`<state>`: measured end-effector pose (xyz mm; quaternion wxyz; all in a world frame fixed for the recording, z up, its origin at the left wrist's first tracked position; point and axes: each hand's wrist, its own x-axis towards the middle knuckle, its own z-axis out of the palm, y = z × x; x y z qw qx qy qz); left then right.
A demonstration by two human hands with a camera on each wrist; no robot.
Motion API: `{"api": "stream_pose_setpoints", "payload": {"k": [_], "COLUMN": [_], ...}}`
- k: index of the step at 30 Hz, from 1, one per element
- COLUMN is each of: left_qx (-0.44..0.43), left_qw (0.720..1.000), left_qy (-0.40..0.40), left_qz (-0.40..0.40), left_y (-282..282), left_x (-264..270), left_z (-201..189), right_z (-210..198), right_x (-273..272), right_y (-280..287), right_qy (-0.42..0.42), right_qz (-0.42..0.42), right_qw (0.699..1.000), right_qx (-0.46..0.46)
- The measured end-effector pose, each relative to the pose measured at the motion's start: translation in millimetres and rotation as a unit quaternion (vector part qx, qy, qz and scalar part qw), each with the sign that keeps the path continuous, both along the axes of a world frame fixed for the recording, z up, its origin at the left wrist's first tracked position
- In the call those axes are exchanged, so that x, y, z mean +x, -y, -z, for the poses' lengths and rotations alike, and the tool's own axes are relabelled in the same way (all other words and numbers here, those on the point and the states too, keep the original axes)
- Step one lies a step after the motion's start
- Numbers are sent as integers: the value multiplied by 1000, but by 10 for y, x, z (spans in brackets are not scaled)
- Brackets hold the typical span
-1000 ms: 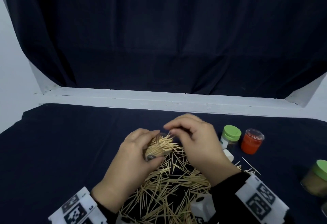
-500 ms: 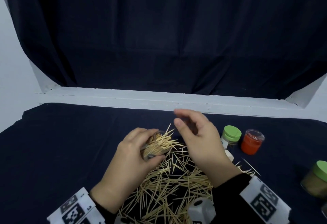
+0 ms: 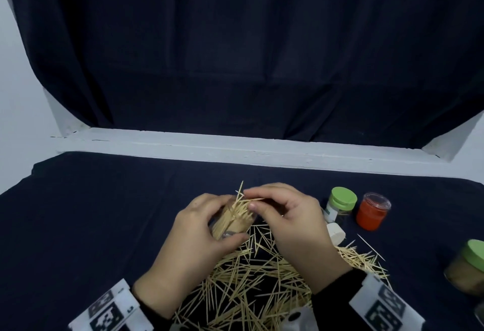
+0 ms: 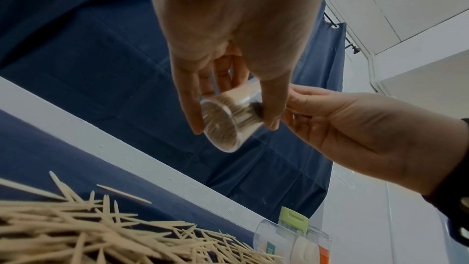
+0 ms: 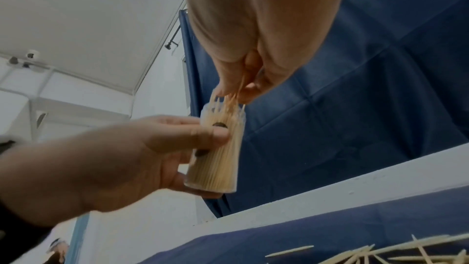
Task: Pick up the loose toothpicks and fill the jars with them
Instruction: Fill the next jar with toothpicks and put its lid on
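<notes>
My left hand point(image 3: 201, 223) grips a clear jar point(image 3: 233, 222) packed with toothpicks, tilted above the table; the jar point(image 4: 228, 119) shows from below in the left wrist view and from the side as the jar point(image 5: 218, 152) in the right wrist view. My right hand point(image 3: 285, 215) pinches a few toothpicks point(image 5: 233, 95) at the jar's mouth, where several tips point(image 3: 242, 199) stick out. A big pile of loose toothpicks point(image 3: 251, 278) lies on the dark cloth beneath both hands.
To the right stand a green-lidded jar point(image 3: 340, 203), an orange jar point(image 3: 372, 214) and a white cap point(image 3: 335, 236). Another green-lidded jar point(image 3: 468, 268) sits at the right edge. A white ledge point(image 3: 248, 151) runs along the back of the table.
My right hand lifted away from the jar, then came back down to its mouth and now pinches toothpicks there. The left hand kept hold of the jar.
</notes>
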<state>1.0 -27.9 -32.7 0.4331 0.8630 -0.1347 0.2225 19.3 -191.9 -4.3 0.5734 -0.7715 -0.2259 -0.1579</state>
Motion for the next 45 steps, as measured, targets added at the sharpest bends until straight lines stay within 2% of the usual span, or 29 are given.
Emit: {"api": "stream_pose_setpoints", "payload": {"k": [2, 5, 7, 10, 14, 17, 19, 21, 23, 24, 26, 29, 35, 39, 41, 45], "left_qx": [8, 1, -2, 1, 4, 25, 42, 45, 39, 34, 24, 4, -5, -6, -8, -1], "left_qw": [1000, 1000, 999, 998, 997, 996, 996, 996, 996, 995, 995, 995, 994, 993, 993, 992], "left_qy": [1, 26, 42, 55, 71, 76, 75, 76, 84, 88, 92, 101, 108, 116, 120, 130], "left_qz": [22, 7, -10, -20, -29, -26, -15, -9, -13, -18, -24, -19, -5, -21, -19, -10], "left_y": [17, -8, -35, -58, -67, -47, -20, -3, -15, -27, -44, -30, 23, -5, 7, 56], "left_x": [-12, -3, 14, 29, 32, 27, 16, 3, -1, -3, -8, -14, -6, 18, 18, -2], "left_z": [0, 10, 10, -7, -19, -24, -29, -35, -28, -22, -19, -32, -39, -23, -28, -43], "right_z": [-20, -103, -157, -190, -219, -243, -257, -283, -310, -315, -306, -227, -88, -151, -146, -29], "right_x": [24, 27, 22, 20, 21, 42, 40, 9, -26, -32, -27, -44, -80, -110, -141, -161], "right_y": [-5, 19, 60, 130, 164, 118, 62, 44, 55, 61, 85, 80, -19, 67, 41, -90], "right_qy": [24, 30, 14, 23, 75, 166, 149, 107, 89, 80, 44, -1, 72, 34, 30, 129], "right_qz": [7, -45, -71, -41, 11, 13, 3, -6, 15, 27, 45, 30, 18, 11, 1, 7], "right_qw": [999, 996, 997, 999, 988, 947, 936, 959, 988, 994, 998, 999, 991, 999, 999, 990], "right_qx": [-21, -64, -36, -12, -133, -275, -320, -263, -128, -74, -23, -43, -112, 0, 14, -62]}}
